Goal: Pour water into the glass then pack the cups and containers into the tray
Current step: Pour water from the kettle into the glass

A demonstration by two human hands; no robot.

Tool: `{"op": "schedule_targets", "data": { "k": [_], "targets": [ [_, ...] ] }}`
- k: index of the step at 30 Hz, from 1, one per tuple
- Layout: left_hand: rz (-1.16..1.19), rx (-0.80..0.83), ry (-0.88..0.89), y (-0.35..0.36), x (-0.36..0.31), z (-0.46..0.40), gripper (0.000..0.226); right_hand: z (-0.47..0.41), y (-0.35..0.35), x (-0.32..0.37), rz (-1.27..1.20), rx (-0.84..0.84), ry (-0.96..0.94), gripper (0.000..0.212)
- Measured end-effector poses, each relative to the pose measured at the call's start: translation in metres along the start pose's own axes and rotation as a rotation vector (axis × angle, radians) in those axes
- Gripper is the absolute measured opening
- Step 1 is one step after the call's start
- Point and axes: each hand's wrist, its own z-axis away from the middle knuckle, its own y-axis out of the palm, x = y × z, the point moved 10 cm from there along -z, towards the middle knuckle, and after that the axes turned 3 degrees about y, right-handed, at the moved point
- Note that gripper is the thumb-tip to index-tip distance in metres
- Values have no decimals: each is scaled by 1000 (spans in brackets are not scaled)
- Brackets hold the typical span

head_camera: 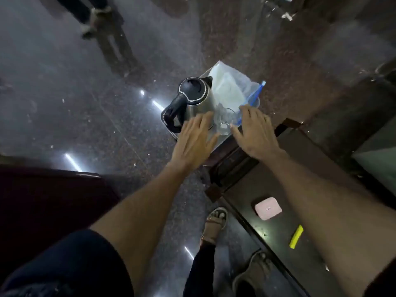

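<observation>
A steel kettle (196, 97) with a black lid and handle stands on a metal tray (211, 139) in the middle of the head view. Clear glass cups (225, 120) sit beside it, and behind them lie a crumpled clear plastic bag (229, 85) and a clear container with a blue stick (256, 92). My left hand (196, 139) reaches over the tray's near edge with fingers straight, beside the kettle's base. My right hand (255, 131) is spread with fingers straight at the tray's right side, next to the cups. Neither hand holds anything.
The tray rests on the end of a dark wooden table (285, 168). A pink box (267, 207) and a yellow marker (296, 236) lie on the table's dark top. Polished granite floor lies left; my sandalled feet (216, 219) stand below. Another person's legs (94, 16) show far left.
</observation>
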Motion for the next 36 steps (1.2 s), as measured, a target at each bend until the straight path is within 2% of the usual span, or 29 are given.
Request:
{"op": "schedule_targets", "data": {
  "k": [2, 4, 7, 9, 12, 21, 28, 33, 36],
  "targets": [
    [104, 25, -136, 23, 23, 13, 54, -9, 19, 2, -17, 28, 21, 59],
    [193, 17, -340, 43, 46, 29, 67, -13, 36, 3, -11, 54, 18, 61],
    [288, -102, -582, 54, 72, 29, 92, -25, 50, -2, -28, 54, 23, 64],
    [345, -190, -707, 59, 84, 27, 106, -31, 56, -5, -50, 51, 40, 67],
    [389, -261, -800, 67, 97, 16, 115, -40, 64, -6, -87, 30, 43, 75],
    [500, -311, -819, 73, 135, -11, 124, -60, 86, -16, -86, 57, 41, 93],
    [546, -337, -778, 69, 148, -26, 112, -60, 104, -24, -128, 65, 36, 90],
    [490, -331, -727, 65, 155, -30, 97, -62, 111, -30, -206, 47, 48, 85],
    [479, -338, -703, 60, 157, -33, 98, -64, 112, -32, -248, 28, 54, 82]
  ]
}}
